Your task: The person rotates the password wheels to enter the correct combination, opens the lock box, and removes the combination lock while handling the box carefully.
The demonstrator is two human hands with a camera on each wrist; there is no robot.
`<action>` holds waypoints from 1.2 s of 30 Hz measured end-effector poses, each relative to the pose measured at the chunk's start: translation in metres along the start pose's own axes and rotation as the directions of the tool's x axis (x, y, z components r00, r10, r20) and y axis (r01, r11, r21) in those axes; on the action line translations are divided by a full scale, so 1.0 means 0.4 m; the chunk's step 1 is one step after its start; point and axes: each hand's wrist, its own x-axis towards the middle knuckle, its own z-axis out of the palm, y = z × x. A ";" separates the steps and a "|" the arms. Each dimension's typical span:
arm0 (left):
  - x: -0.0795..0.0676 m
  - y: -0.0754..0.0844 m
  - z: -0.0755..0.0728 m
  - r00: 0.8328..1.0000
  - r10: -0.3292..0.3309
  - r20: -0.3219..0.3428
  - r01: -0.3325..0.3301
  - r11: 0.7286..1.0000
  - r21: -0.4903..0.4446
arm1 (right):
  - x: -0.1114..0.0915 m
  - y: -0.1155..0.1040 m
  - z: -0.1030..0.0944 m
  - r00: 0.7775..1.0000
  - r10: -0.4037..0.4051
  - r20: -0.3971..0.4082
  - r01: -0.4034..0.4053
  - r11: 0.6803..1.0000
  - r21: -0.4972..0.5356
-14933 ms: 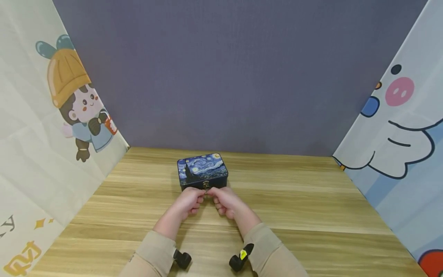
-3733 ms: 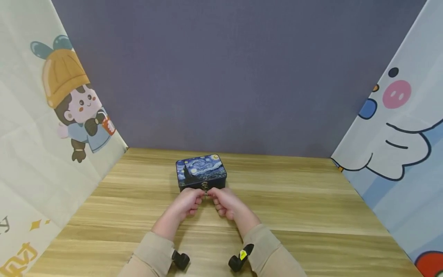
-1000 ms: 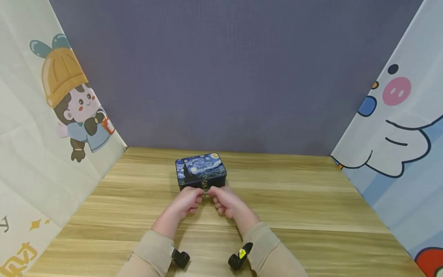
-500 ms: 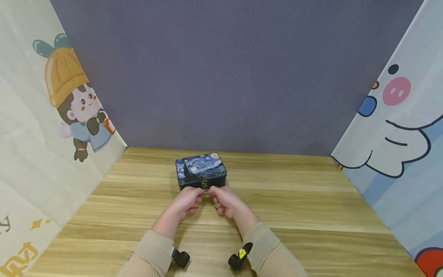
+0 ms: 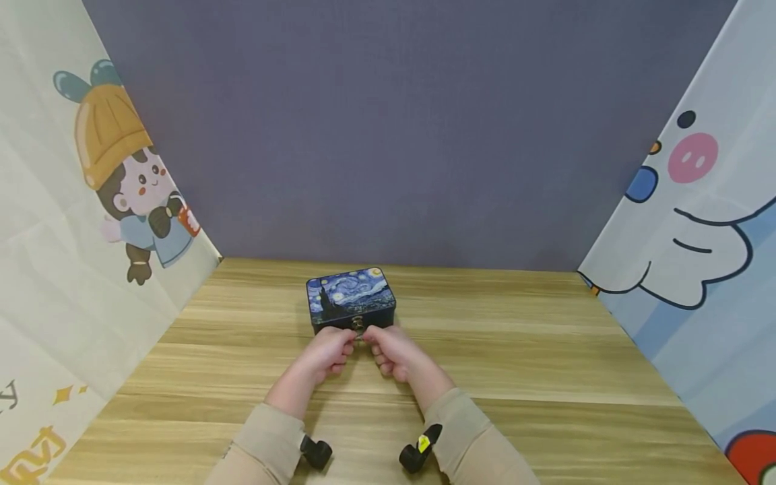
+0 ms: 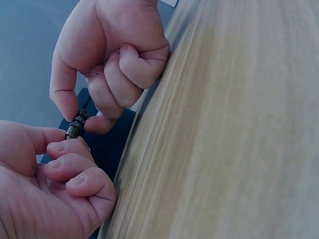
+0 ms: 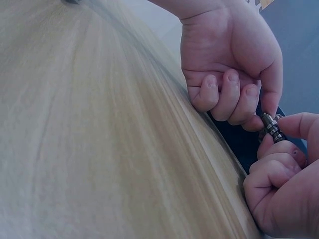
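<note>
A rectangular box [image 5: 351,295] with a starry-night painting on its lid stands on the table, lid down. On its dark front is a metal clasp [image 5: 358,322], partly covered by the hands. Just below it, a small dark combination padlock [image 6: 76,124] with ridged number rings sits between both hands. My left hand [image 5: 330,350] pinches one end of it between thumb and forefinger, the other fingers curled in. From the opposite side my right hand [image 5: 393,351] pinches the other end likewise. In the right wrist view the padlock's rings [image 7: 272,128] show between the fingertips; their digits are unreadable.
The wooden table [image 5: 515,337] runs back to a grey-purple panel [image 5: 400,135]. Cartoon-printed sheets flank it, a left sheet [image 5: 42,269] and a right sheet [image 5: 727,269]. A black wrist camera [image 5: 316,453] hangs at the left cuff, another wrist camera [image 5: 415,458] at the right.
Both hands stay at the padlock in front of the box, in nearly the same pose throughout. Only the head view has shifted slightly; the box stays in place.
</note>
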 end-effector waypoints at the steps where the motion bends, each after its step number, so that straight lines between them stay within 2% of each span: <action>1: 0.000 0.000 0.000 1.000 0.000 0.001 0.000 1.000 -0.001 | 0.000 0.000 0.000 1.000 0.000 0.000 0.000 1.000 0.000; 36: -0.003 0.003 0.001 1.000 -0.003 -0.002 0.003 1.000 0.000 | 0.004 0.002 0.001 1.000 -0.004 -0.019 0.003 1.000 -0.028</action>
